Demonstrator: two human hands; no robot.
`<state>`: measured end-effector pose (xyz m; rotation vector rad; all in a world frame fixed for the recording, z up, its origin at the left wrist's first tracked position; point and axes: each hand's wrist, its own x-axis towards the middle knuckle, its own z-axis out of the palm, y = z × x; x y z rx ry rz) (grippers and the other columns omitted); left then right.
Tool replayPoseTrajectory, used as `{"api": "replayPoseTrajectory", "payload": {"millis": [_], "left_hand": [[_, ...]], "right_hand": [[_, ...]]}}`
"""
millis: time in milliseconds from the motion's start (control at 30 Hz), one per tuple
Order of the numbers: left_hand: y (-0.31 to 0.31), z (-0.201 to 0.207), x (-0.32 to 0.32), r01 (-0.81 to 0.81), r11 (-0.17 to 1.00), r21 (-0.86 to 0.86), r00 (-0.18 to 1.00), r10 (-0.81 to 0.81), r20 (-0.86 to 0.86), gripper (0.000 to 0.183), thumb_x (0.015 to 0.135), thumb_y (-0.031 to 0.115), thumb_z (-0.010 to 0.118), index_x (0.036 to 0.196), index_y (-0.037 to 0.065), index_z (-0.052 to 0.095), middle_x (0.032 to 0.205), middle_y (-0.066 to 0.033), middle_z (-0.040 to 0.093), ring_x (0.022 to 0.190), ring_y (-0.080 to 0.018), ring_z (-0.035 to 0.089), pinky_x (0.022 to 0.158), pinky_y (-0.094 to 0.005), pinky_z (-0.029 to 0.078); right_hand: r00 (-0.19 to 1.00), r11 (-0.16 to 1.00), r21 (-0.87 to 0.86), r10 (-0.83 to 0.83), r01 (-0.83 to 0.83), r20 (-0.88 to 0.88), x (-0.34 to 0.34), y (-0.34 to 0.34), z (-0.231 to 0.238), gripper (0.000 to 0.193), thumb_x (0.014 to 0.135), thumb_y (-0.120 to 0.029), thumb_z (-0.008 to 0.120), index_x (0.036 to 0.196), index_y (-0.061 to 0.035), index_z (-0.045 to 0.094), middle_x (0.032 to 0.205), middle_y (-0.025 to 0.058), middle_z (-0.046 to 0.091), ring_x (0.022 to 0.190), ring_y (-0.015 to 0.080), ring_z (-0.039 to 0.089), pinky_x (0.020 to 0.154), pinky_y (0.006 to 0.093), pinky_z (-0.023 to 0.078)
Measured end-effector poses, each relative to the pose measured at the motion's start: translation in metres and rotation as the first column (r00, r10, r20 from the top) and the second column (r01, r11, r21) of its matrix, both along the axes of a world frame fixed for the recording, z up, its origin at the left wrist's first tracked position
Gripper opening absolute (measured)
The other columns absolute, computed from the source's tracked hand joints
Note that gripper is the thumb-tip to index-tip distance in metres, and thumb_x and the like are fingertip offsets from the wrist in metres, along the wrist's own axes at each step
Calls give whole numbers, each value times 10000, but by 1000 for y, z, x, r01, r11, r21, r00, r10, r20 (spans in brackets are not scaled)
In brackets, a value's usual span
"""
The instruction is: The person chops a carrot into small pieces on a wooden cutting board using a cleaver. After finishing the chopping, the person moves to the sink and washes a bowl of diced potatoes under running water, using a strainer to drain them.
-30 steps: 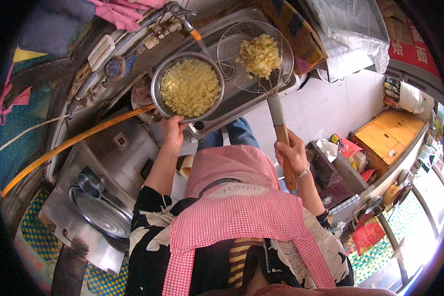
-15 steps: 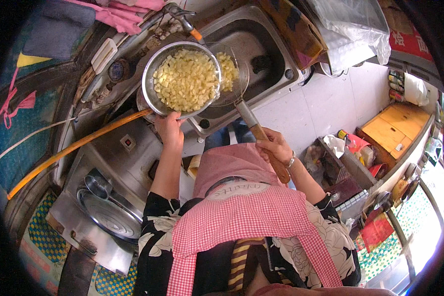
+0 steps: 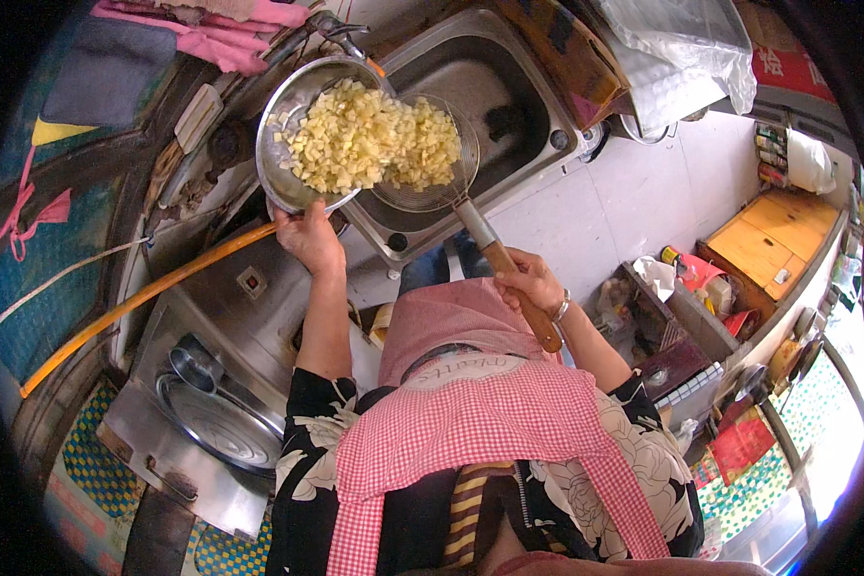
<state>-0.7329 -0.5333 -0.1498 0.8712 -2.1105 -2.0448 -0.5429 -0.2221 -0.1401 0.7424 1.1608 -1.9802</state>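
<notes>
My left hand [image 3: 309, 233] grips the near rim of a metal bowl [image 3: 276, 165], which is tilted to the right. Pale yellow diced pieces, perhaps potato, [image 3: 350, 134] spill over its right lip in one heap. They land on a round wire-mesh skimmer [image 3: 468, 158] beside and below the bowl, over the left part of the sink [image 3: 538, 91]. Closed round the skimmer's wooden handle is my right hand [image 3: 531, 283], near my apron. The pieces hide much of the mesh and part of the bowl's floor.
A tap [image 3: 341, 34] with an orange tip stands behind the bowl. Left of me lie a long orange-brown stick [image 3: 154, 293] and a steel counter with a ladle [image 3: 194, 367] and a round metal lid [image 3: 216, 418]. A cardboard box [image 3: 576, 58] leans at the sink's right.
The bowl has tipped further to the right and shifted slightly left. Many more pieces have slid out onto the skimmer, baring the bowl's left side. My right hand has hardly moved.
</notes>
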Motion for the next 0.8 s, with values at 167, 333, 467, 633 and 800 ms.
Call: {"api": "replayPoseTrajectory", "payload": {"millis": [167,333,467,633,800], "left_hand": [[-4,-5,-6,-6,997,79,1000,3,28,741,835,-72,626,1530,38,398,1475,-169,510,1285,-310,570,1048,-463,506],[-4,-15,-3,-132,974,183,956,76,283,740,813,-129,598,1499,56,390,1447,-159,483,1251,-326,564,987,-506,554],[-12,-28,11,-130,933,337,958,31,284,701,817,-142,575,1471,28,390,1402,-169,506,1196,-319,593,888,-481,617],[-32,-47,31,-205,902,380,947,83,311,697,822,-143,560,1474,17,371,1382,-167,523,1155,-327,613,859,-481,632],[-37,-69,42,-240,948,208,885,126,449,650,862,-107,568,1470,23,378,1378,-177,514,1171,-334,602,914,-512,621]], "right_hand": [[1000,1000,-21,-14,14,0,4,4,-4,335,960,-120,679,1254,18,599,762,48,636,528,115,561,458,277,449],[999,998,-55,-41,41,6,6,9,3,334,961,-90,672,1265,22,589,758,55,632,516,120,552,456,273,444],[996,997,-31,-62,64,59,8,16,15,359,957,-90,675,1284,21,579,751,56,621,514,121,546,453,276,442],[998,992,108,-63,62,-2,11,36,33,387,945,-110,686,1293,25,585,744,40,602,523,116,544,454,277,440],[996,975,206,-90,85,15,19,53,57,330,924,-100,671,1213,40,597,719,37,593,512,111,531,450,276,436]]}}
